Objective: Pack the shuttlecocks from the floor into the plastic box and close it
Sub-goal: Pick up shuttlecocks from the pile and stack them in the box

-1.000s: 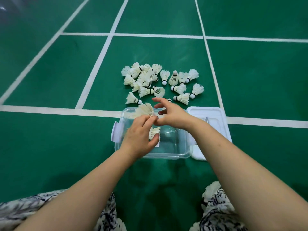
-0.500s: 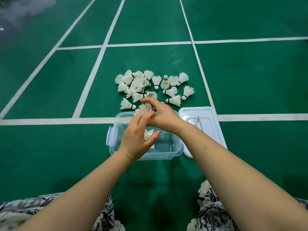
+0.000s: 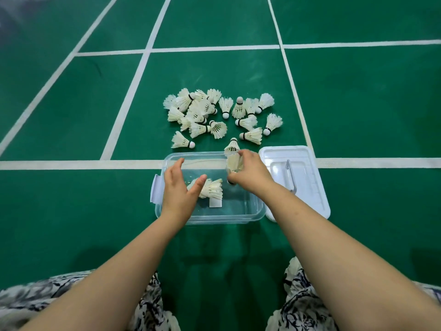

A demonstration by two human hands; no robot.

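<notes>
Obs., standing beside the person, who is down on the floor (image 3: 71,211) of the court:

- Plastic box (image 3: 210,220): clear, rectangular, lid off, sitting on the green floor across a white line (image 3: 71,164), directly ahead of the knees. White clip (image 3: 154,190) on its left end; small white label (image 3: 216,203) on the bottom.
- Left hand (image 3: 177,188): over the left half of the box, fingers straight and together, thumb spread wide, gripping nothing. The thumb tip overlaps the shuttlecocks in the box (image 3: 211,188); contact or not, cannot tell.
- Shuttlecocks in the box: a small cluster lying on its side near the middle of the bottom, just right of the left hand. White feather skirts, slightly yellowed.
- Right hand (image 3: 250,174): at the far right corner of the box, fingers curled round the held shuttlecock (image 3: 234,163), which is blurred. Its dark lower end points down into the box. Whether it is 1 or several nested, cannot tell.
- 1 upright shuttlecock (image 3: 232,145) stands on the floor just beyond the far wall, next to the right hand's fingers, cork up with a black band.
- Pile of shuttlecocks (image 3: 210,111): on the floor beyond the box, well apart from both hands, loosely scattered. White feathers, white corks, black bands, most on their sides.
- Lid (image 3: 312,187): white, lying flat just beside the box's right end.
- Patterned fabric (image 3: 152,304) at the bottom edge
</notes>
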